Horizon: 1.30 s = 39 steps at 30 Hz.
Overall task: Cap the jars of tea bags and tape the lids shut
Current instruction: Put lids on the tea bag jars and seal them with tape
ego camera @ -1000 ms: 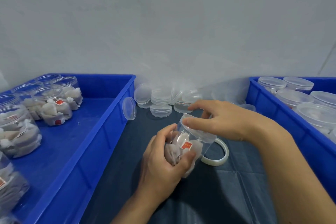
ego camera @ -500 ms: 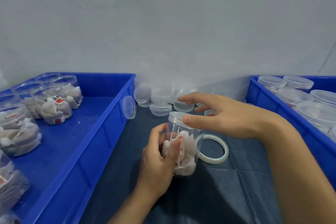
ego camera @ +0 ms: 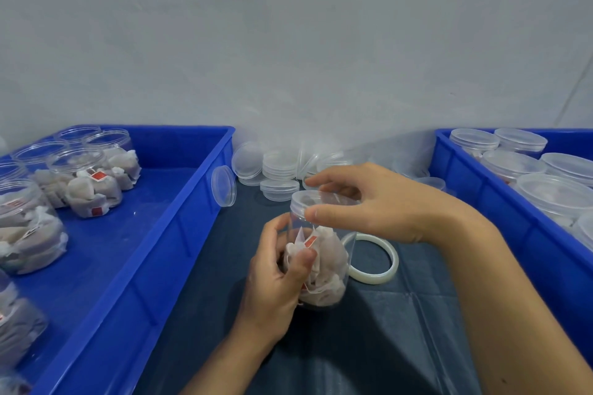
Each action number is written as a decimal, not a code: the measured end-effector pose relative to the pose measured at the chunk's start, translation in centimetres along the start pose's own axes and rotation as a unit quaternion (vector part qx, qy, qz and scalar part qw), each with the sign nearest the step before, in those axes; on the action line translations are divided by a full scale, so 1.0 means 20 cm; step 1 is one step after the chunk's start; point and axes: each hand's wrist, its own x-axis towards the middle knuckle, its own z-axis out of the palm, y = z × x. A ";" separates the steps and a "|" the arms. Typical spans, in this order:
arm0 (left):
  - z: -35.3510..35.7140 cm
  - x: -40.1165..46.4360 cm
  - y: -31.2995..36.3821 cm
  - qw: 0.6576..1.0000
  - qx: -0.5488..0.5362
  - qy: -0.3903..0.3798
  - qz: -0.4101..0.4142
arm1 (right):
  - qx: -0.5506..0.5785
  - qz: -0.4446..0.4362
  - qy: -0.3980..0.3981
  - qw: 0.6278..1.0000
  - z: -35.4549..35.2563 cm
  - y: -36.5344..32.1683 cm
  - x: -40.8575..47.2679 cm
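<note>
A clear plastic jar of tea bags point(ego camera: 324, 269) stands upright on the dark cloth in the middle. My left hand point(ego camera: 276, 279) grips its body from the left side. A clear lid point(ego camera: 316, 199) sits on the jar's mouth, and my right hand point(ego camera: 378, 202) holds the lid's rim between thumb and fingers from above. A roll of clear tape point(ego camera: 375, 258) lies flat on the cloth just right of the jar, partly hidden behind it.
A blue bin point(ego camera: 179, 234) on the left holds several open jars of tea bags point(ego camera: 86, 183). Another blue bin point(ego camera: 475, 183) on the right holds several capped jars point(ego camera: 513, 167). Loose clear lids point(ego camera: 279, 170) are piled against the wall behind the jar.
The jar was tilted in my hands a second ago and now stands upright on the cloth. My right hand has stayed on the lid, its fingers shifted round the rim.
</note>
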 end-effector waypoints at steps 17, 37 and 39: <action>-0.01 -0.03 0.03 0.987 0.128 0.079 0.054 | -0.070 -0.051 0.070 0.994 0.08 -0.08 0.03; -0.01 0.02 0.01 0.980 0.193 0.054 -0.003 | -0.058 -0.023 0.114 0.992 0.02 -0.05 -0.01; -0.02 0.02 0.00 0.979 0.196 0.045 -0.015 | -0.046 -0.017 0.128 0.991 0.08 -0.04 -0.01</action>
